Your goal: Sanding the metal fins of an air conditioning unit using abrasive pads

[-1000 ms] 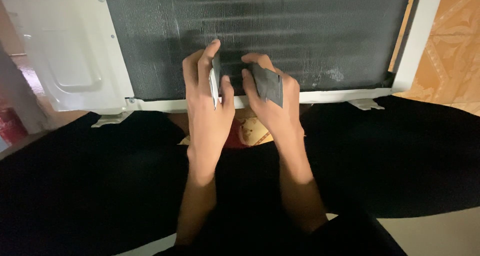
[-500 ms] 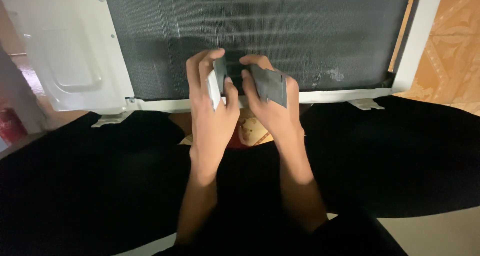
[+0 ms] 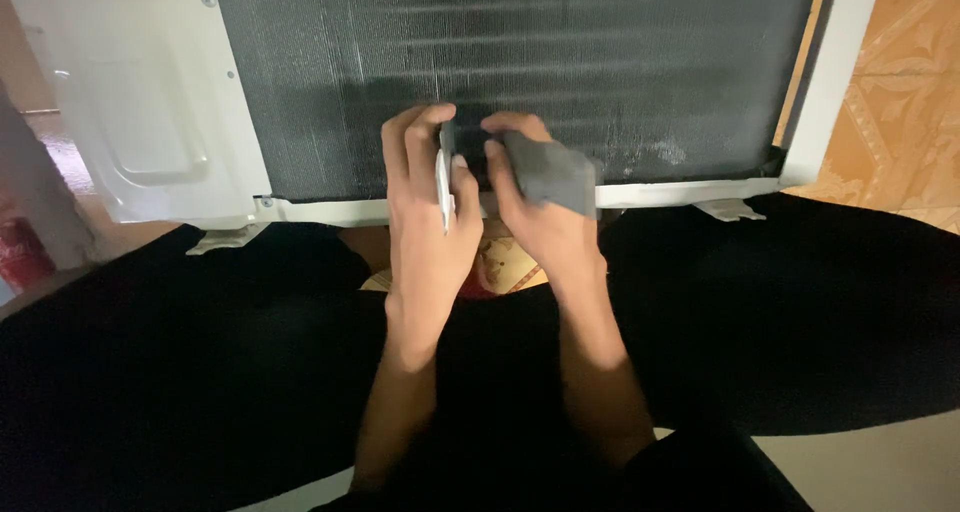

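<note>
Right now, the left hand [image 3: 425,217] is gripping a thin white flat tool [image 3: 442,187] edge-on between thumb and curled fingers. Just beside it, the right hand [image 3: 540,207] is clutching a grey cloth [image 3: 555,172]. Both are pressing against the dark finned coil [image 3: 520,72] of the white air-conditioner unit [image 3: 130,112], near its lower edge.

We're looking at a big white air-conditioner unit [image 3: 150,122] lying on the floor. Right of it there's orange patterned floor tile [image 3: 900,102], below it dark black cloth [image 3: 200,372], and at its left a red can [image 3: 22,254]. Lighting's dim.
</note>
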